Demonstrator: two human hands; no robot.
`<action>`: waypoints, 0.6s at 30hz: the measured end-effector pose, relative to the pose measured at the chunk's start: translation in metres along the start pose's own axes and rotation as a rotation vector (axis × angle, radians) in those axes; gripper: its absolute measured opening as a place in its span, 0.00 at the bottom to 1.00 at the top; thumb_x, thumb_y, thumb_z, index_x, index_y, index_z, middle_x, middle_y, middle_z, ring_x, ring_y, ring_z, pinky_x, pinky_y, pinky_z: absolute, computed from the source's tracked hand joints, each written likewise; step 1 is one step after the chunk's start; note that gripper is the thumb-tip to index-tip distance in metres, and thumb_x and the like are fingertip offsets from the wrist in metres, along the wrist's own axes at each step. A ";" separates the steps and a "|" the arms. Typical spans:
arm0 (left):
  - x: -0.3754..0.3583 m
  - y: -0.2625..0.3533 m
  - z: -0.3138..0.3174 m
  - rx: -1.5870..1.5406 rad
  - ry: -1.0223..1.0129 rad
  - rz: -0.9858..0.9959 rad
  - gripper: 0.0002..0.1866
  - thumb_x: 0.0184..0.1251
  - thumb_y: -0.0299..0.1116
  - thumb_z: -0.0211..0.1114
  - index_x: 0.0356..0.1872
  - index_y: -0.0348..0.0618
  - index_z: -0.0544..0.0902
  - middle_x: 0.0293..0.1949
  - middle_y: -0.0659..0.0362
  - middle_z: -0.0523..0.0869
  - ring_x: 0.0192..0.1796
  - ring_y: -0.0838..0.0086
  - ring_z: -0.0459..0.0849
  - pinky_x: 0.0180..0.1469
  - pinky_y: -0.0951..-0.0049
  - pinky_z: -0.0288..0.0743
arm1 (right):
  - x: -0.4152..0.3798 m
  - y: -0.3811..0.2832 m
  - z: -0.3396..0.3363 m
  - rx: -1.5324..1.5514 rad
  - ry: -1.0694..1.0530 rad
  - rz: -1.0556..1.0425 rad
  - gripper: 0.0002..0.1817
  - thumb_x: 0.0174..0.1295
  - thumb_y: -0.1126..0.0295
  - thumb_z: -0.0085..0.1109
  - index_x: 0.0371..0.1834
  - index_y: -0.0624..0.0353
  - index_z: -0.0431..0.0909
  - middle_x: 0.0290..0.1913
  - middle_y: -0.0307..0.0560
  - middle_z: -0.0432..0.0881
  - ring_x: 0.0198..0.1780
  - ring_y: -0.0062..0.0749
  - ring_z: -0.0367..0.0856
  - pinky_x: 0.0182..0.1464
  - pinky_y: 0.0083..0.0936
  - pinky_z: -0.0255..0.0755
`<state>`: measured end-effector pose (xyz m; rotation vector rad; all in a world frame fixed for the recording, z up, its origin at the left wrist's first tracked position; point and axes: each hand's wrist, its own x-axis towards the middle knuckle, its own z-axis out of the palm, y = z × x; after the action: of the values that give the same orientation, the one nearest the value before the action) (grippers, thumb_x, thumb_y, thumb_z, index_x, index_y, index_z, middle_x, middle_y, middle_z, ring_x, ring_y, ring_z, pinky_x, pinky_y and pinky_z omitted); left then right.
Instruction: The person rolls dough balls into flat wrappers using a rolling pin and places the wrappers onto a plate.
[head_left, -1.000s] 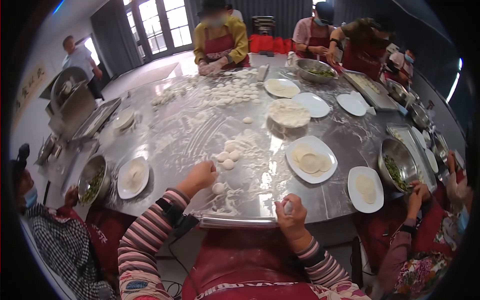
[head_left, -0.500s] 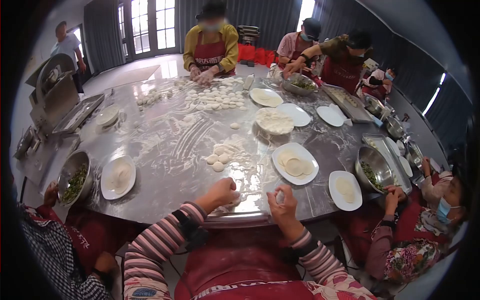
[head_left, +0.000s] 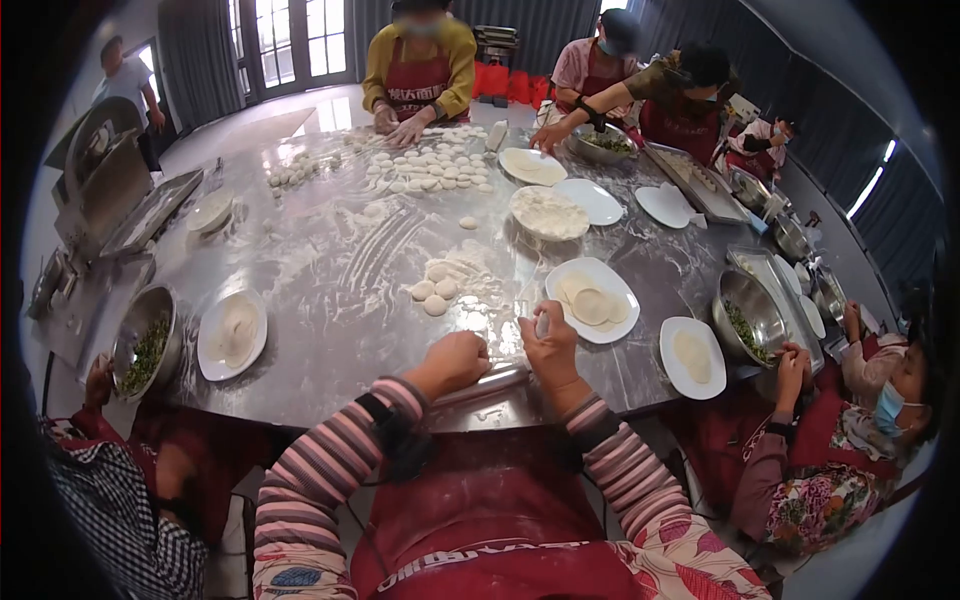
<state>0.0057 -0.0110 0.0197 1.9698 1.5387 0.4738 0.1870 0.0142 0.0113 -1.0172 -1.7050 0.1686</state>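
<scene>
My left hand (head_left: 455,362) is closed in a fist near the table's front edge, its contents hidden. My right hand (head_left: 552,350) is also closed, fingers curled, with a pale greyish thing (head_left: 542,325) showing between them that I cannot make out. Between and just below both hands lies a shiny metal bar (head_left: 487,383), like a rolling pin. Ahead of my left hand sit several small round dough pieces (head_left: 436,292) in loose flour. Beside my right hand stands a white plate (head_left: 628,325) with thin round dough wrappers (head_left: 593,303).
The floured steel table (head_left: 320,370) also bears a bowl of flour (head_left: 550,214), flattened dough pieces (head_left: 430,172) and plates of wrappers. Metal bowls of green filling (head_left: 150,345) (head_left: 742,335) stand left and right. Several co-workers in red aprons stand or sit around.
My right hand has moved forward and inward, closer to my left. The metal bar appears slightly farther from the table edge. A co-worker's hand at the back has reached to a plate.
</scene>
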 end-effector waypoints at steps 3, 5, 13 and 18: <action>0.001 -0.009 0.003 -0.029 -0.040 0.041 0.09 0.50 0.34 0.63 0.29 0.39 0.83 0.28 0.49 0.85 0.33 0.59 0.84 0.37 0.64 0.75 | -0.023 -0.004 -0.014 0.011 -0.031 0.085 0.16 0.49 0.77 0.65 0.38 0.58 0.68 0.23 0.52 0.74 0.24 0.47 0.77 0.26 0.33 0.70; -0.004 -0.017 0.004 -0.067 -0.045 0.039 0.08 0.49 0.32 0.63 0.28 0.39 0.81 0.27 0.50 0.84 0.32 0.60 0.83 0.36 0.64 0.74 | -0.049 -0.009 -0.031 0.060 -0.022 0.154 0.17 0.48 0.77 0.66 0.37 0.58 0.68 0.23 0.52 0.74 0.23 0.47 0.77 0.25 0.33 0.70; -0.006 -0.005 0.001 -0.037 0.047 -0.044 0.07 0.50 0.31 0.59 0.27 0.40 0.80 0.32 0.47 0.83 0.40 0.54 0.81 0.42 0.59 0.73 | 0.005 0.006 0.013 0.023 -0.040 0.042 0.15 0.50 0.77 0.63 0.39 0.60 0.68 0.29 0.56 0.76 0.30 0.56 0.76 0.30 0.37 0.70; -0.002 -0.014 0.002 0.001 -0.098 0.069 0.06 0.49 0.30 0.59 0.28 0.40 0.79 0.28 0.47 0.83 0.36 0.55 0.82 0.40 0.60 0.73 | -0.037 -0.013 -0.027 -0.047 0.048 -0.019 0.15 0.50 0.77 0.64 0.37 0.58 0.68 0.26 0.52 0.74 0.23 0.46 0.76 0.26 0.35 0.69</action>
<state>-0.0039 -0.0112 0.0096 2.0215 1.4147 0.3987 0.2045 -0.0294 0.0033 -1.0309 -1.6813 0.0915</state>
